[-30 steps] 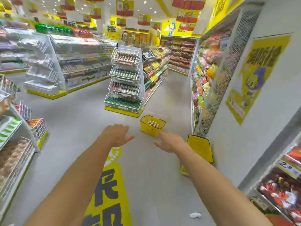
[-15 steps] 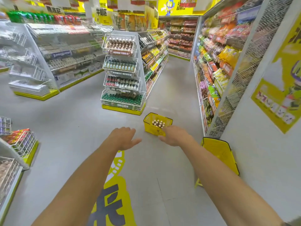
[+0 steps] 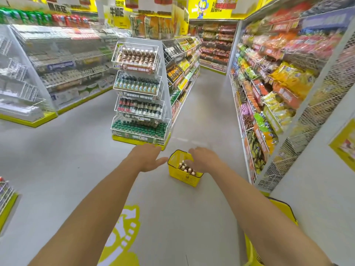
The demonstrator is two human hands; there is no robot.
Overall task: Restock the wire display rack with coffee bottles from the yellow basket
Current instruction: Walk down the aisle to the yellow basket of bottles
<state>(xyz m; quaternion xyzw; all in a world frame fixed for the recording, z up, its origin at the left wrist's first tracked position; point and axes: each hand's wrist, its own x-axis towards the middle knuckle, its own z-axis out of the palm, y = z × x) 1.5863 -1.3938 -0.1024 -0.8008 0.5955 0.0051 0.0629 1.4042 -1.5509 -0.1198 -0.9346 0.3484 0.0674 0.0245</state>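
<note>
A yellow basket (image 3: 185,178) stands on the grey floor ahead, with several brown coffee bottles (image 3: 186,168) upright inside. Behind it, at the end of an aisle shelf, rises the white wire display rack (image 3: 139,93); each of its tiers holds rows of bottles, and the top tier carries brown coffee bottles (image 3: 136,56). Both arms are stretched forward. My left hand (image 3: 147,157) hovers empty, fingers apart, just left of the basket. My right hand (image 3: 203,160) is also empty with fingers spread and overlaps the basket's right rim in the picture.
A second yellow basket (image 3: 276,214) sits at the lower right against a white wall. Snack shelves (image 3: 269,83) line the right side of the aisle. More white wire shelving (image 3: 57,64) stands to the left. A yellow floor decal (image 3: 123,237) lies underfoot.
The view has moved forward toward the basket and rack, which now look larger and nearer. Both hands stay outstretched and empty, now flanking the basket.
</note>
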